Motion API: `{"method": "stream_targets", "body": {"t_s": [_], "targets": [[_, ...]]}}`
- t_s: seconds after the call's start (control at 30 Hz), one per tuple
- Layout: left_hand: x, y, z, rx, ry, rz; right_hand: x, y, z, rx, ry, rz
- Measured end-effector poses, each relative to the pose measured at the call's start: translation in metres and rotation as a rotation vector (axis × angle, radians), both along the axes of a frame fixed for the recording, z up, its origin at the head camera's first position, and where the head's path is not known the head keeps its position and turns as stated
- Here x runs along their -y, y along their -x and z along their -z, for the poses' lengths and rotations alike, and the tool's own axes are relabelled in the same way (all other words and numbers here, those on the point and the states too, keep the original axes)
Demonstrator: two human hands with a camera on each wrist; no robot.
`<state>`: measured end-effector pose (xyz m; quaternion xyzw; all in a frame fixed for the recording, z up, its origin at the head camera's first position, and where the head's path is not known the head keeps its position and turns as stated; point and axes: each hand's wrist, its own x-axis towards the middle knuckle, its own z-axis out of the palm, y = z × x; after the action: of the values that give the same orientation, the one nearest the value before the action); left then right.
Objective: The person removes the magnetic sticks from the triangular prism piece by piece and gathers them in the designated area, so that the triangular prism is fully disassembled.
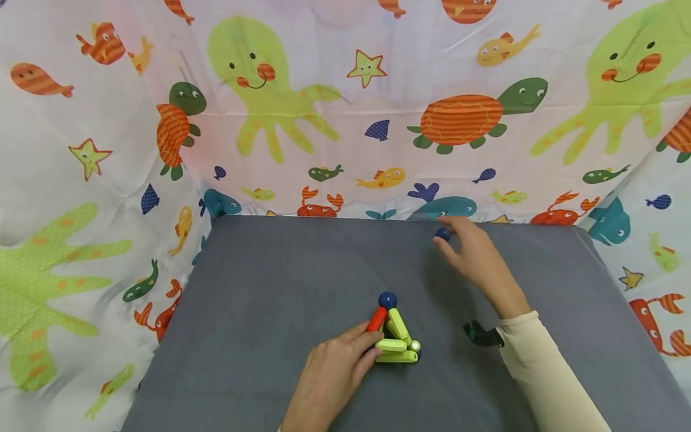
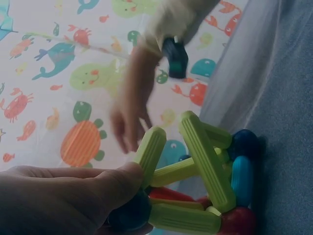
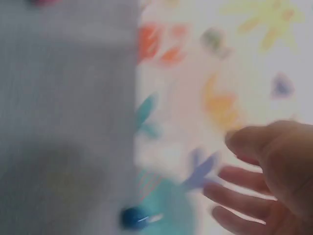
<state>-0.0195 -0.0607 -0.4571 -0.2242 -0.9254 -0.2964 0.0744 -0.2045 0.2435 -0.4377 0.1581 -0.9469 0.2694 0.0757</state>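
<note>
A frame of yellow-green magnetic rods point(image 1: 398, 327) and balls stands on the table, a dark blue ball point(image 1: 387, 300) at its far corner beside a red rod point(image 1: 376, 319). My left hand point(image 1: 330, 375) grips its left side; in the left wrist view the thumb lies against a yellow-green rod point(image 2: 150, 152), above another dark blue ball point(image 2: 129, 211). That view also shows a light blue rod point(image 2: 242, 182) and a red ball point(image 2: 238, 221). My right hand point(image 1: 477, 258) hovers by a loose blue ball point(image 1: 442, 234); the right wrist view shows its parted fingers point(image 3: 242, 178) apart from that ball point(image 3: 134, 218).
The grey table point(image 1: 281, 270) ends at a back edge near the loose ball. Behind and beside it hangs a white curtain point(image 1: 345, 108) printed with sea animals. A dark strap point(image 1: 483, 335) sits at the right wrist.
</note>
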Motion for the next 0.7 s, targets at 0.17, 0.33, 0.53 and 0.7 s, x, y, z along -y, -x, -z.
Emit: {"method": "stream_targets", "body": {"t_s": [0.17,0.33,0.53,0.7], "targets": [[-0.001,0.001,0.000,-0.016,0.005,0.005,0.017,-0.060,-0.028,-0.020,0.048,-0.173],[-0.001,0.001,0.000,-0.026,0.005,0.002,0.022,-0.111,-0.027,0.053,0.041,-0.242],[-0.002,0.001,-0.002,-0.002,0.013,0.001,0.023,-0.146,0.000,0.188,0.074,-0.270],[-0.003,0.000,-0.002,-0.015,0.013,-0.005,0.027,-0.159,0.023,0.237,0.131,-0.308]]}}
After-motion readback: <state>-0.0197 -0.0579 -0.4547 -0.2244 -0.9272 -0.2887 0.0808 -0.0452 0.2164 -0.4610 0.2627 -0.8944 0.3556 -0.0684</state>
